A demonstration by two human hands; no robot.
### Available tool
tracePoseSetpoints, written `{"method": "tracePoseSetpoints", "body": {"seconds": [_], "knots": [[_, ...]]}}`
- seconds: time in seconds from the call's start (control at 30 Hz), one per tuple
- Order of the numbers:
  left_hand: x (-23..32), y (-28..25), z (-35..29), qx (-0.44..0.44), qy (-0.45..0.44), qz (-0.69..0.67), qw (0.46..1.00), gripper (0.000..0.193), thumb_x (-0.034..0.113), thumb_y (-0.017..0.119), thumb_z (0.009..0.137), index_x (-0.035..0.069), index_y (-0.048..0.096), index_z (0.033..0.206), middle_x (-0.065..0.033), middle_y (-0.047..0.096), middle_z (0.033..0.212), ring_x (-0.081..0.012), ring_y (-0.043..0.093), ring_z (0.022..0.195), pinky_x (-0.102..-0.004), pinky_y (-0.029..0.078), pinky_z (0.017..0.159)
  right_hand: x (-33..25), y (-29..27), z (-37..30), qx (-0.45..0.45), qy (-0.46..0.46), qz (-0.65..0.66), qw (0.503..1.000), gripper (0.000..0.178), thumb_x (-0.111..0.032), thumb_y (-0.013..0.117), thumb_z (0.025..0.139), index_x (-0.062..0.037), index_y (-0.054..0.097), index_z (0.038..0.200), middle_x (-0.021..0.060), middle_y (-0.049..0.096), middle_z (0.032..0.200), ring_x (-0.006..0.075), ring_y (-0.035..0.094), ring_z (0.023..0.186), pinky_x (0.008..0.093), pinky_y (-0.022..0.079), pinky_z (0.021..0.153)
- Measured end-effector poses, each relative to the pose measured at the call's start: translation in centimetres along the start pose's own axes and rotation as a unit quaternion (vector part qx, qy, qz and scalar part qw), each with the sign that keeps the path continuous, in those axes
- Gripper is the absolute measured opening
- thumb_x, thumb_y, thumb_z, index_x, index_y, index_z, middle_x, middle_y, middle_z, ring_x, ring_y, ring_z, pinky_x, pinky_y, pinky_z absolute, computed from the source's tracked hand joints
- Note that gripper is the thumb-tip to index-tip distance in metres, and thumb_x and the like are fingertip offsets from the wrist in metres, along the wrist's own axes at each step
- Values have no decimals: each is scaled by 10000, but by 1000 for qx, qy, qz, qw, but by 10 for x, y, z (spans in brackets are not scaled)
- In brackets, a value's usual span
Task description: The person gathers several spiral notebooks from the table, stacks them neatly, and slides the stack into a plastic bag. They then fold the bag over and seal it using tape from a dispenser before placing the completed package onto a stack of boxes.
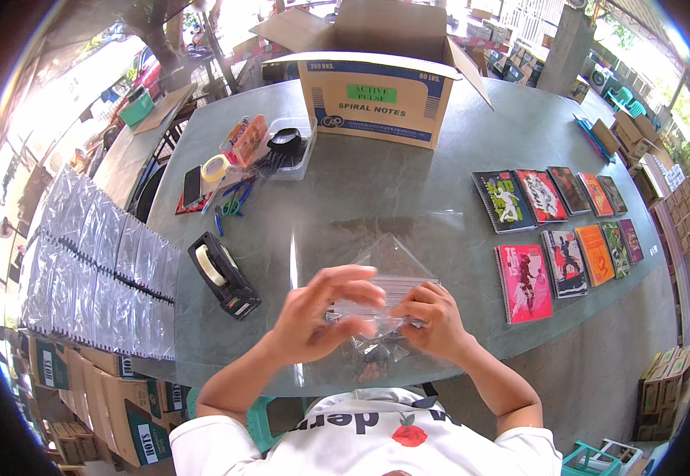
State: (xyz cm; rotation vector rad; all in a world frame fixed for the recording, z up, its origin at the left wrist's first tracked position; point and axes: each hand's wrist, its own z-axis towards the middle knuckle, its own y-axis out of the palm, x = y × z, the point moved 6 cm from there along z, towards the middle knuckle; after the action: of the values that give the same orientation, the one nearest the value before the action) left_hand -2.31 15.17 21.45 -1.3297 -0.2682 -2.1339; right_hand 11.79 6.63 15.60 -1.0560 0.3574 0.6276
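In front of my body, a clear plastic bag (392, 251) surrounds a small stack (389, 290) with pale, layered edges, which looks like notebooks seen edge-on. My right hand (432, 319) is closed on the near right corner of the bag, its fingers pinching the film against the stack. At the left end of the stack hovers my left hand (319, 313), thumb and fingers spread apart with nothing visible between them. Part of the stack is hidden behind both hands. Loose, crumpled film hangs below, toward my shirt.
A black tape dispenser (222, 275) stands left on the table. Beyond it lie scissors (234, 205), a phone (193, 186) and a plastic tub (301, 163). An open carton (373, 99) sits at the back. Several spiral notebooks (524, 283) lie right; bagged bundles (99, 270) are stacked left.
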Motion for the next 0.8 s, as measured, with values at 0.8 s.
{"method": "tracePoseSetpoints", "body": {"seconds": [0.8], "knots": [[-34, 2, -44, -113, 55, 426, 896, 459, 145, 758, 564, 105, 617, 999, -37, 547, 1143, -264, 502, 1045, -363, 429, 829, -7, 0, -5, 69, -42, -24, 996, 254, -99, 730, 573, -176, 682, 810, -24, 552, 750, 178, 501, 683, 318, 400, 651]]}}
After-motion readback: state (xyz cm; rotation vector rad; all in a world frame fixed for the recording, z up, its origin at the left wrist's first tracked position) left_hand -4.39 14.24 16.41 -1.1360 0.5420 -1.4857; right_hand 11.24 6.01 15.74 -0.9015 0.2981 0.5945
